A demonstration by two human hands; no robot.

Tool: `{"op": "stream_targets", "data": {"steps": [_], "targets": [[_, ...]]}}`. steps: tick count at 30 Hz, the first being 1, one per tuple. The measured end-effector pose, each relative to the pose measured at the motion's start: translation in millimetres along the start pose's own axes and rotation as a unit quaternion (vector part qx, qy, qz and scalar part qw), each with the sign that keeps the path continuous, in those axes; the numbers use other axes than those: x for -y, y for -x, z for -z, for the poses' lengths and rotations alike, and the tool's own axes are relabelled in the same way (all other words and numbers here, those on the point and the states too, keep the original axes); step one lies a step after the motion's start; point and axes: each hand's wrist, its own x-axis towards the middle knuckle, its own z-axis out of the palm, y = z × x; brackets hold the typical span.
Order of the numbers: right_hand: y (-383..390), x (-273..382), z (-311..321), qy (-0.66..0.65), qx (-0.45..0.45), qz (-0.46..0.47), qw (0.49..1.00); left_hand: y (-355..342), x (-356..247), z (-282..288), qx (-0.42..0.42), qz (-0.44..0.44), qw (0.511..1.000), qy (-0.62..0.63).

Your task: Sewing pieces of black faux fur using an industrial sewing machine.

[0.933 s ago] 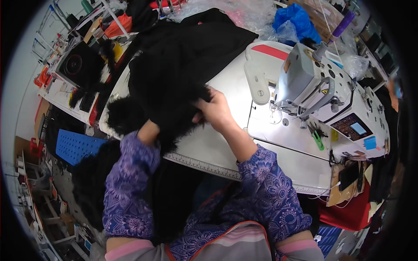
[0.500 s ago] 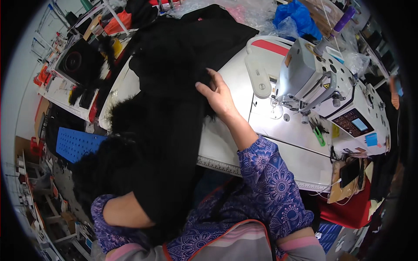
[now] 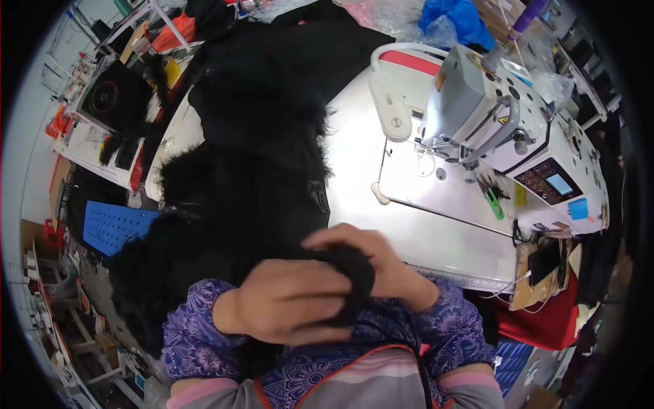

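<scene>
A large black garment (image 3: 259,177) with furry edges spreads over the left part of the white sewing table and hangs down its front. Close to my body, my left hand (image 3: 293,300) is wrapped round a bunched part of the black fabric. On the right, my right hand (image 3: 385,266) meets it, slightly blurred, with curled fingers holding the same folded cloth, which loops between both hands. The fingertips of both hands are partly hidden by the cloth.
A white sewing machine (image 3: 477,123) with a lit needle area stands on the right. Green-handled snips (image 3: 494,203) lie beside it. A phone (image 3: 545,264) rests at the table's right corner. On the left are a blue perforated panel (image 3: 117,225) and a black speaker-like box (image 3: 109,95).
My right hand has come back from the far part of the garment toward my body. My left hand, hidden before under the fabric, now shows, and both hold a bunched piece of cloth.
</scene>
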Motion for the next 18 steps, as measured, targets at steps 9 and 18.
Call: {"op": "stream_targets", "data": {"steps": [9, 18], "targets": [[105.0, -39.3, 94.0, 0.04, -0.503, -0.142, 0.851, 33.1, 173.5, 11.2, 0.063, 0.422, 0.786, -0.446], [97.6, -44.7, 83.9, 0.275, -0.411, -0.146, 0.857, 28.5, 311.8, 135.3, 0.111, 0.3, 0.804, -0.502]]}}
